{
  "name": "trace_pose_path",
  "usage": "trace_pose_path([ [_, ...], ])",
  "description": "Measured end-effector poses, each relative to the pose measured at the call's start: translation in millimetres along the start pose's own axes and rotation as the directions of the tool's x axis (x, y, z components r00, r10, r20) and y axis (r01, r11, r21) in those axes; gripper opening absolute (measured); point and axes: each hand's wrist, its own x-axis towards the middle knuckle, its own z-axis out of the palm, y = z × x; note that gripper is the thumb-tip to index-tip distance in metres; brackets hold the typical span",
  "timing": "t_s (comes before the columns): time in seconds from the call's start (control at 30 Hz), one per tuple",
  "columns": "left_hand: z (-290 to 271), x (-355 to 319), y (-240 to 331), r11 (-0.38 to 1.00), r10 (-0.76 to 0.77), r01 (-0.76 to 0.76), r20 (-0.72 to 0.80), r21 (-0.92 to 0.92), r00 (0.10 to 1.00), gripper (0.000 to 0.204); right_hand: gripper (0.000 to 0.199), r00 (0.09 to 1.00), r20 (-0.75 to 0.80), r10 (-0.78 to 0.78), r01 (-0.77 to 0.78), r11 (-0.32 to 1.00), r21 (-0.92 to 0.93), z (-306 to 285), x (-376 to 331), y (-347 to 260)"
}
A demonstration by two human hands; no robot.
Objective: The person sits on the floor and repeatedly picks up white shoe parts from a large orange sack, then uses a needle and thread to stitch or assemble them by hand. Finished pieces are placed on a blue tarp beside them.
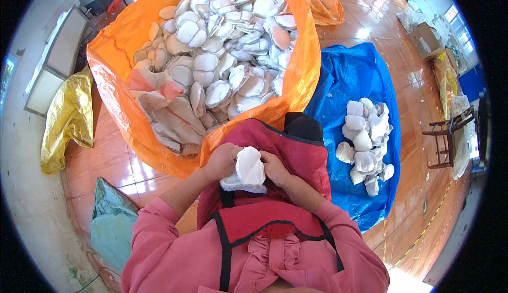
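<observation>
Over my lap I hold a white cup-shaped fabric pad (250,167) with both hands. My left hand (223,161) is closed on its left edge, the fingertips partly hidden behind the fabric. On the opposite edge my right hand (275,169) pinches it. The pad's rounded face is turned up, and a frayed, fuzzy edge shows along its lower side. Just beyond my hands, a large orange sack (117,110) lies wide open, filled with many flat white pads (206,63), some stacked or in pairs. To my right, a heap of rounded white pads (365,142) rests on a blue sheet (338,198).
A yellow sack (69,121) lies against the left wall, and a pale green sack (112,221) sits on the tiled floor nearer me. At the right stand a wooden chair (447,142) and a cardboard box (425,40). My red apron (275,203) covers my lap.
</observation>
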Motion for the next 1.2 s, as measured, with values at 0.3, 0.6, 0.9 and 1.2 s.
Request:
trace_pose_path([
  [0.3, -3.3, 2.6, 1.2, 0.997, 0.079, -0.079, 0.003, -0.009, 0.997, 0.02, 0.024, 0.996, 0.082, 0.017, -0.017, 1.0, -0.012, -4.4, 3.4, 5.1],
  [0.6, 2.1, -13.3, -11.0, 0.987, 0.158, -0.157, -0.129, 0.018, 0.979, 0.024, 0.021, 0.99, 0.144, 0.012, -0.034, 0.988, 0.15, -3.7, 3.5, 7.2],
  [0.9, -12.4, -26.1, -0.4, 0.999, -0.026, 0.033, -0.17, 0.042, 0.985, 0.025, 0.021, 0.997, -0.028, -0.07, 0.069, 0.997, -0.044, 1.1, 2.1, 14.3],
  [1.2, -58.5, 5.1, 79.6, 0.993, -0.047, 0.081, -0.343, 0.085, 0.938, 0.028, 0.017, 0.752, -0.432, -0.498, 0.254, 0.824, -0.507, -6.2, 14.5, -5.4],
])
